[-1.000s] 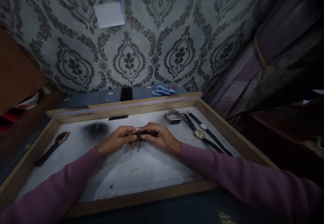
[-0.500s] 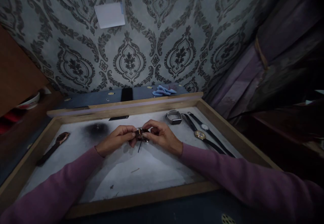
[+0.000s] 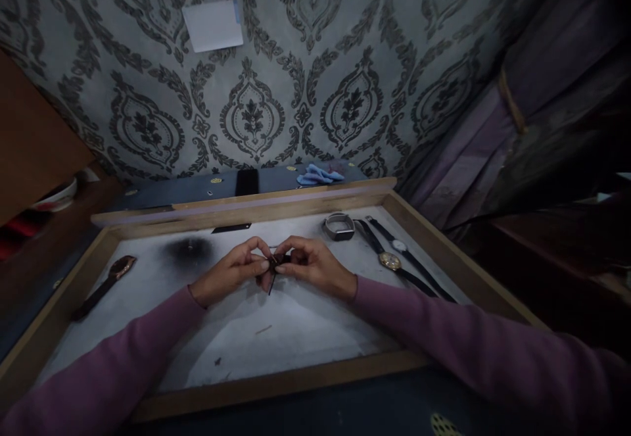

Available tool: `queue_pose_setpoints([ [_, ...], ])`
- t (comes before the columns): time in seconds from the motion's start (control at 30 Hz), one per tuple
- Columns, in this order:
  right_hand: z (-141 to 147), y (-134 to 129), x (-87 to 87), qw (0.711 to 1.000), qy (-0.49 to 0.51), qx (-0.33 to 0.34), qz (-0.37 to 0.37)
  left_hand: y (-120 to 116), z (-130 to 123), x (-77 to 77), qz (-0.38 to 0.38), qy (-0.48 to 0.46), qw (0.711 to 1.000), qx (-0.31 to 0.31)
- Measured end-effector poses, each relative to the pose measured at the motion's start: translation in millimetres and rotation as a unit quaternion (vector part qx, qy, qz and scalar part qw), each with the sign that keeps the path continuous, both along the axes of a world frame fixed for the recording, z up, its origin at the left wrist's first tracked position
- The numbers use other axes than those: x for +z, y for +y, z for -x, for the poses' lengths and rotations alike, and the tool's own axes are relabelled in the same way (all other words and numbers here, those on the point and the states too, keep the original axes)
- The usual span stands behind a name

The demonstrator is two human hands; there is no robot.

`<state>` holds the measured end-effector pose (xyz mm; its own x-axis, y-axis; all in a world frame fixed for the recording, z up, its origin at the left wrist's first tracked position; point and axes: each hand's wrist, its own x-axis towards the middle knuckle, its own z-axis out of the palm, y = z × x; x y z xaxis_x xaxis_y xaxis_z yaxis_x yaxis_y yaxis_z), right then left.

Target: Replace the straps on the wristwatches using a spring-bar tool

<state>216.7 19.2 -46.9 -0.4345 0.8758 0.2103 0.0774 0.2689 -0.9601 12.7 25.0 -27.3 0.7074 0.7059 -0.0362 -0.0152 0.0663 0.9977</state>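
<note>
Over the middle of the white-bottomed wooden tray, my left hand (image 3: 231,273) and my right hand (image 3: 318,266) meet, fingertips almost touching. Both are closed in a pinch on a small dark wristwatch (image 3: 274,264). Its face is mostly hidden by my fingers, and a thin dark strip hangs below it, perhaps part of the strap. To the right lie a silver-banded watch (image 3: 340,227), a gold-faced watch (image 3: 389,262) and a white-faced watch (image 3: 398,245) on dark straps. A brown watch (image 3: 121,266) lies at the tray's left side.
The wooden tray rim (image 3: 276,383) surrounds the work. Inside are a flat black strip (image 3: 231,228), a dark smudge and small scraps. Behind the tray are a black phone-like slab (image 3: 247,182) and a blue cloth (image 3: 320,175). A curtain (image 3: 458,127) hangs at right.
My left fingers have shifted slightly right, closer to the right fingers. The wristwatch has turned between them and shows less of itself. The other watches have not moved.
</note>
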Motion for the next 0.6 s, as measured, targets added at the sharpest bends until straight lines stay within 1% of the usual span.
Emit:
queue_pose_setpoints([
  [0.1, 2.0, 2.2, -1.6, 0.999, 0.015, 0.002, 0.047, -1.5, -1.1, -0.5, -0.016, 0.010, 1.000, 0.005],
  [0.27, 3.5, 2.0, -0.7, 0.993, 0.036, 0.030, 0.105, -3.4, -1.1, 3.4, -0.032, 0.038, 0.999, -0.003],
  [0.4, 2.4, 0.5, 2.4, 0.992, 0.044, 0.034, 0.112, -4.1, -1.2, 5.9, -0.027, 0.034, 0.999, 0.007],
  [0.5, 2.0, 0.5, 3.8, 0.993, 0.045, 0.033, 0.105, -3.4, -2.0, 5.3, -0.007, 0.029, 0.999, 0.034],
  [0.6, 1.3, 0.9, 3.7, 0.993, 0.043, 0.040, 0.104, -3.2, -3.7, 5.5, 0.001, 0.050, 0.997, 0.057],
])
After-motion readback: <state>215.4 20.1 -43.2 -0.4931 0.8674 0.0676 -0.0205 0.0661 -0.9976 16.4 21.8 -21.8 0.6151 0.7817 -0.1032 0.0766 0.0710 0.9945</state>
